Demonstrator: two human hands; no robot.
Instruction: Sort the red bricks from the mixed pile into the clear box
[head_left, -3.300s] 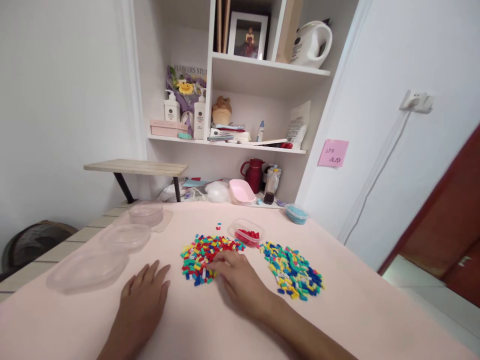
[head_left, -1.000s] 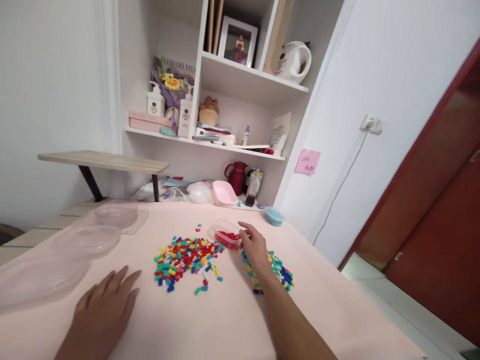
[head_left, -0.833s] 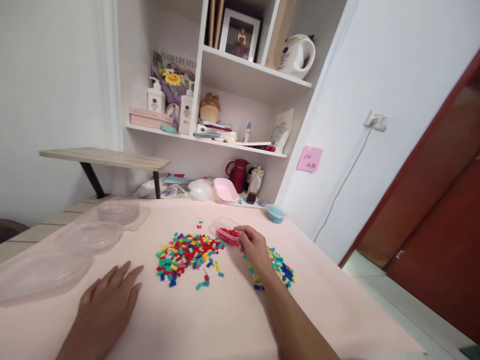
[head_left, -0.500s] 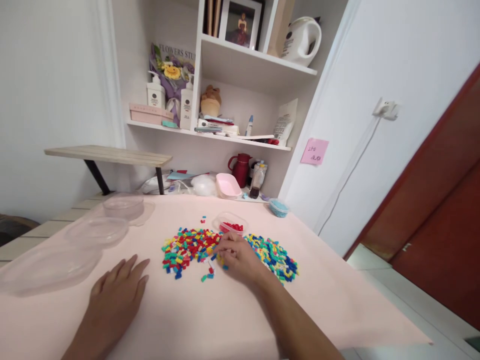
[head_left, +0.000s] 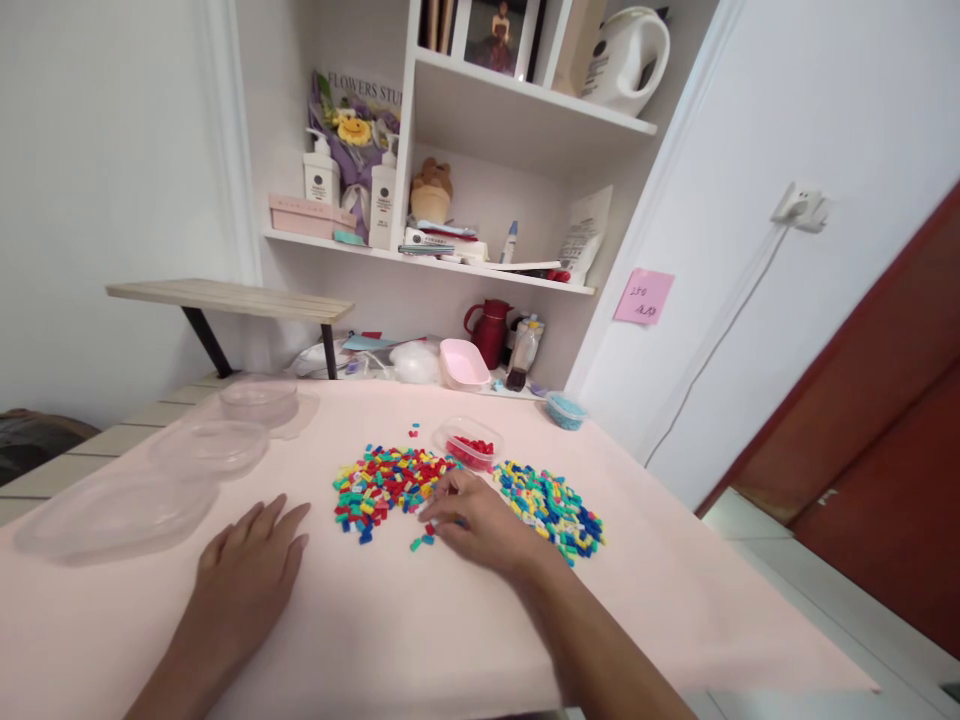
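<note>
My right hand (head_left: pixel 474 520) mid-frame, fingers curled at left pile (head_left: pixel 386 483), can't tell if pinching, left hand (head_left: pixel 251 562) spread on table (head_left: pixel 405 640), lower left.

Red jug (head_left: pixel 490 333) beside a bottle (head_left: pixel 525 352), apparently part-filled with dark liquid, below white shelves (head_left: pixel 525 85).

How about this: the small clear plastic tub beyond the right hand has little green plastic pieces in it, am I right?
No, the head view shows little red plastic pieces, not green, in the small clear plastic tub beyond the right hand.
</note>
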